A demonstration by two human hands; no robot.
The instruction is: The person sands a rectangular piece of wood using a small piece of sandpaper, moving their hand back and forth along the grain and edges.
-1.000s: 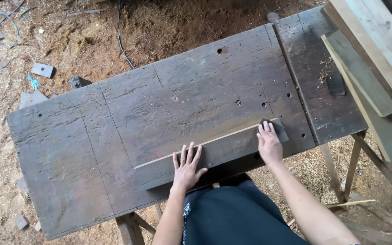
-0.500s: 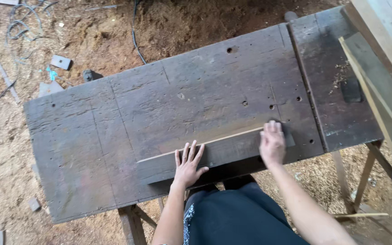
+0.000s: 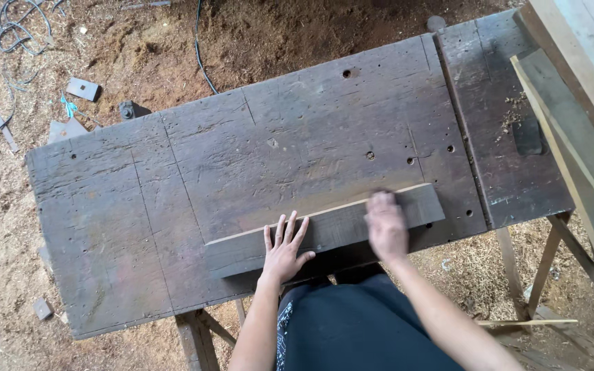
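A weathered grey wooden plank (image 3: 242, 249) lies along the near edge of a dark, worn workbench (image 3: 173, 178). My left hand (image 3: 284, 249) rests flat on the plank's middle, fingers spread. My right hand (image 3: 386, 225) lies on the plank further right and is blurred with motion; I cannot see anything under its palm. My dark trousers (image 3: 359, 330) show just below the bench edge.
Long boards (image 3: 578, 103) lean across the bench's right end. A small dark block (image 3: 527, 134) sits there with wood shavings. The floor is sawdust with cables (image 3: 8, 34), scrap blocks (image 3: 83, 88) and the bench's trestle legs (image 3: 551, 254).
My right hand has slid left along the plank, away from its right end, and is now blurred. The left hand stays put. The camera view has shifted slightly.
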